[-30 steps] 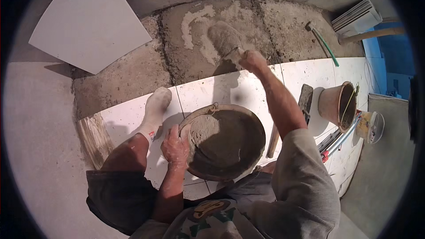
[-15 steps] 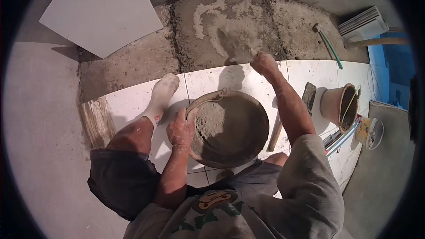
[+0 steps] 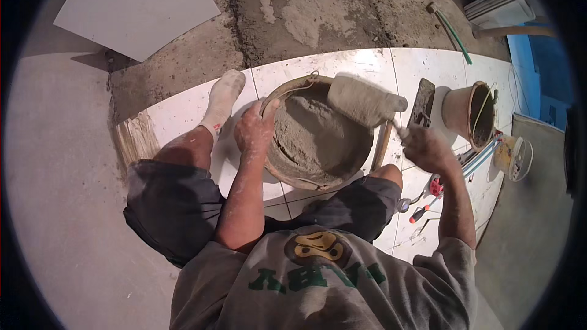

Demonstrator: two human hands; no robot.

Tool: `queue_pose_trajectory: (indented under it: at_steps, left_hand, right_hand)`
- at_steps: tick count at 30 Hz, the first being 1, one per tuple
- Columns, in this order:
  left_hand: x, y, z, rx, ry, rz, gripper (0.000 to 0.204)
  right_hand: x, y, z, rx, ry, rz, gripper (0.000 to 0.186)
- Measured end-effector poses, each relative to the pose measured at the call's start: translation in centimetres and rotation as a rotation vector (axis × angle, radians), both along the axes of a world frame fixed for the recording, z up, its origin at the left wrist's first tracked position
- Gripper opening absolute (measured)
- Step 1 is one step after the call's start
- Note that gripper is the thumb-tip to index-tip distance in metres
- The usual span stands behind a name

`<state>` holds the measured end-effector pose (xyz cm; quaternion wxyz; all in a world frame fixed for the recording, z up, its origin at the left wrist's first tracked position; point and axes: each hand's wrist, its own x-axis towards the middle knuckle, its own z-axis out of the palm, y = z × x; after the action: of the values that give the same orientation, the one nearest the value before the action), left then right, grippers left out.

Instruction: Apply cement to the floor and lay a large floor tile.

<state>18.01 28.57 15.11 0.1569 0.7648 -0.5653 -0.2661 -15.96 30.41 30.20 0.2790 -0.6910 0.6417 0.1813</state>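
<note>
My left hand [image 3: 255, 127] is closed on the left rim of a round mortar basin [image 3: 286, 177], thumb over the edge. Grey wet mortar [image 3: 312, 131] fills much of it, heaped toward the left. In my right hand [image 3: 428, 148], to the basin's right, is the handle of a trowel [image 3: 361, 99]. Its broad blade, coated in mortar, hangs over the basin's upper right rim. Beyond the basin, a patch of spread mortar [image 3: 315, 15] lies on the rough floor bed. Part of a wooden handle [image 3: 382, 146] shows beside the basin, its other end hidden by the trowel.
White floor tiles [image 3: 293, 63] border the rough bed. A large tile [image 3: 137, 9] stands at far left. To the right are a bucket [image 3: 458, 110], a smaller yellowish bucket [image 3: 506, 151], a green-handled hammer [image 3: 451, 33], stacked tiles [image 3: 498, 7] and a screwdriver [image 3: 419, 214].
My right hand has come back from the spread mortar to the basin's right, bringing the trowel over the rim. My left hand stays on the rim. The view has shifted slightly.
</note>
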Motion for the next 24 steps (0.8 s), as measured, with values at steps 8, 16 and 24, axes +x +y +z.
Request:
queue_pose_trajectory:
  at_steps: [8,16,24]
  left_hand:
    - [-6.2,0.3,5.7,0.188,0.055,-0.128,0.049]
    - [-7.4,1.9,7.3,0.149,0.147,-0.204,0.047]
    - [-3.4,-0.3,3.9,0.117,0.173,-0.066,0.047]
  right_hand:
    - [4.0,5.6,-11.0,0.086,-0.012,-0.010,0.023]
    - [5.9,9.9,-11.5,0.357,-0.489,-0.016,0.023]
    - [5.4,10.0,-11.4,0.162,-0.165,-0.170,0.026]
